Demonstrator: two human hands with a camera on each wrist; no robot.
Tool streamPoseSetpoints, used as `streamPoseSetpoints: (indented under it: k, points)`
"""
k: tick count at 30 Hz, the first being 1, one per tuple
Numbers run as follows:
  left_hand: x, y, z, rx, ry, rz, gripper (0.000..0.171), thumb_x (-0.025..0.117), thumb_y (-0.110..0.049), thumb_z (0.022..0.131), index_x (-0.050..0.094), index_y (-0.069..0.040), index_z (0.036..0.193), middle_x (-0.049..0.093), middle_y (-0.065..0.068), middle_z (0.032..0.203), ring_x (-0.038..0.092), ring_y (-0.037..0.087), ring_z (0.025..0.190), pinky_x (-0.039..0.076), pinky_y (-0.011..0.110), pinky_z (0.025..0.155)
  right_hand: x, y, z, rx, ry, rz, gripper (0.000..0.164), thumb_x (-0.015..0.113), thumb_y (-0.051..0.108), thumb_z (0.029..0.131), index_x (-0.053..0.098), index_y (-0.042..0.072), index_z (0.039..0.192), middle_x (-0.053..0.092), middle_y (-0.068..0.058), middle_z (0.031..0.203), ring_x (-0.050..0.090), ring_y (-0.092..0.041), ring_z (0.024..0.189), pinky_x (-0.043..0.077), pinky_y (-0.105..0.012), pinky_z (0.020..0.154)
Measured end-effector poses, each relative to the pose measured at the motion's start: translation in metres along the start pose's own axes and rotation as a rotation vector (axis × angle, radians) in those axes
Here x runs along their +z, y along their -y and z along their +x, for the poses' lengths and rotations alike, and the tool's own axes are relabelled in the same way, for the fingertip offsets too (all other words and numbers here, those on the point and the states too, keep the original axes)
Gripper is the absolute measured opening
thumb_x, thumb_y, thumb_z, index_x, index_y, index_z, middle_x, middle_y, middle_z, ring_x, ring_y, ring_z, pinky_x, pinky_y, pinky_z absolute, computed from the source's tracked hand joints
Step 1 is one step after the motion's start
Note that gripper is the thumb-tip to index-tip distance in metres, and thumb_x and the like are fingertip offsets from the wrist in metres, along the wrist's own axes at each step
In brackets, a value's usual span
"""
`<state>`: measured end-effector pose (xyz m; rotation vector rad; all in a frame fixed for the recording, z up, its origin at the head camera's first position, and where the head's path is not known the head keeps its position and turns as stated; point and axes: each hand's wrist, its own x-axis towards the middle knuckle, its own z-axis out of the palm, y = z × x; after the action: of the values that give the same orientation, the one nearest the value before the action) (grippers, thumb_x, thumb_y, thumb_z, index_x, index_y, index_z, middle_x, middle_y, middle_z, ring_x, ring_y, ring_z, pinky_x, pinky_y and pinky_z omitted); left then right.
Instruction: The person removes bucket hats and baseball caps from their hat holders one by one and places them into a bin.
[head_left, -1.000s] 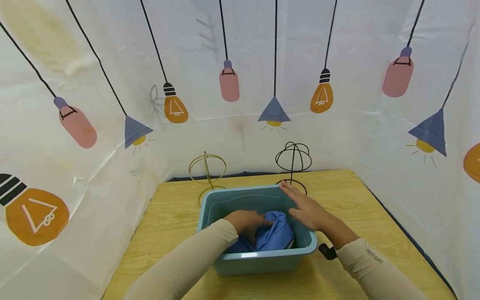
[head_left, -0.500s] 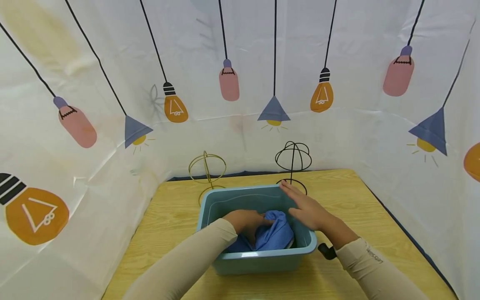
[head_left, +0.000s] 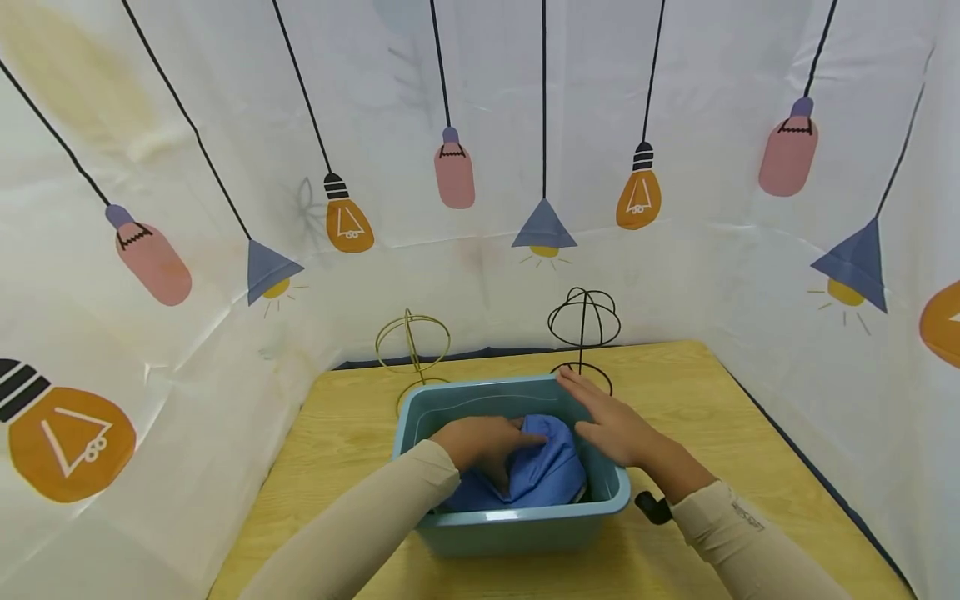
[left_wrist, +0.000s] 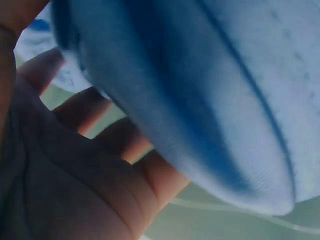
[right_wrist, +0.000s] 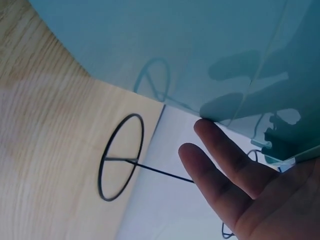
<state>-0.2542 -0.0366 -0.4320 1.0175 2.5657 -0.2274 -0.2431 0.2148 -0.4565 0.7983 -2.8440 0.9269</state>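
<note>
In the head view, a teal plastic tub [head_left: 517, 533] stands on the table with a bunched blue cloth item [head_left: 551, 471] inside. My left hand [head_left: 480, 446] reaches into the tub and grips this cloth, thumb and fingers spread around a fold. Up close in the left wrist view, stitched seams cross the blue cloth [left_wrist: 210, 100], and the fingers of my left hand [left_wrist: 85, 165] pass behind its edge. My right hand [head_left: 618, 425] lies along the tub's right rim, fingers extended. Two straight fingertips of my right hand [right_wrist: 250, 195] touch the tub wall [right_wrist: 200, 40].
Behind the tub stand a gold wire stand [head_left: 412, 350] and a black wire stand [head_left: 582, 329], both dome-topped. A small black curved object [head_left: 652, 507] sits by my right wrist. A white sheet with printed lamps [head_left: 487, 275] surrounds the wooden table [head_left: 337, 433].
My left hand has shifted slightly left within the tub, and the cloth's upper fold looks smoother and rounder. The right hand keeps its place at the rim. The head view has tilted slightly.
</note>
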Motion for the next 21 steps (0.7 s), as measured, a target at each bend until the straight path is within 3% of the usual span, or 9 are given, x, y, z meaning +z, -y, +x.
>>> streamPoseSetpoints:
  k: [4,9,12,15,17,21]
  points:
    - [-0.009,0.004,-0.01,0.011,-0.055,-0.02,0.098,0.089,-0.048,0.079,0.034,-0.045,0.16,0.027,0.002,0.171,0.044,0.028,0.149,0.045,0.044,0.115,-0.003,0.0,-0.001,-0.003,-0.005,-0.054,0.075,0.053,0.011,0.099,0.024,0.022,0.167,0.014,0.003,0.174,0.021,-0.034,0.159,0.03,-0.069,0.117]
    - [-0.022,0.016,-0.034,0.049,-0.123,-0.072,0.088,0.084,-0.047,0.085,0.039,-0.037,0.16,0.022,0.005,0.173,0.033,0.04,0.153,0.039,0.052,0.119,-0.008,0.002,0.0,0.012,0.002,-0.145,0.075,0.056,0.014,0.098,0.025,0.02,0.166,0.016,0.0,0.174,0.028,-0.034,0.157,0.037,-0.066,0.113]
    - [-0.026,0.026,-0.049,0.041,-0.161,-0.1,0.084,0.082,-0.047,0.088,0.041,-0.034,0.16,0.021,0.006,0.173,0.029,0.039,0.156,0.037,0.055,0.12,-0.011,0.004,0.001,0.021,-0.006,-0.219,0.074,0.057,0.017,0.097,0.029,0.019,0.165,0.02,-0.003,0.174,0.04,-0.035,0.151,0.053,-0.057,0.095]
    - [-0.028,0.037,-0.064,0.023,-0.216,-0.109,0.081,0.08,-0.046,0.09,0.042,-0.031,0.159,0.022,0.004,0.173,0.028,0.037,0.157,0.036,0.055,0.12,-0.012,0.007,0.001,0.032,-0.029,-0.27,0.07,0.057,0.02,0.098,0.034,0.018,0.163,0.025,-0.003,0.172,0.049,-0.035,0.144,0.056,-0.048,0.079]
    - [-0.026,0.044,-0.074,0.022,-0.258,-0.123,0.079,0.079,-0.044,0.091,0.043,-0.028,0.159,0.022,0.003,0.173,0.026,0.037,0.157,0.034,0.056,0.121,-0.012,0.01,0.0,0.04,-0.042,-0.261,0.065,0.056,0.02,0.099,0.038,0.017,0.161,0.029,-0.003,0.171,0.05,-0.036,0.144,0.057,-0.05,0.082]
    - [-0.017,0.062,-0.092,0.037,-0.353,-0.148,0.077,0.075,-0.042,0.095,0.042,-0.021,0.16,0.021,0.005,0.173,0.02,0.041,0.158,0.03,0.061,0.122,-0.01,0.014,-0.005,0.054,-0.072,-0.234,0.056,0.054,0.022,0.102,0.046,0.013,0.156,0.036,-0.007,0.168,0.047,-0.037,0.146,0.048,-0.061,0.106]
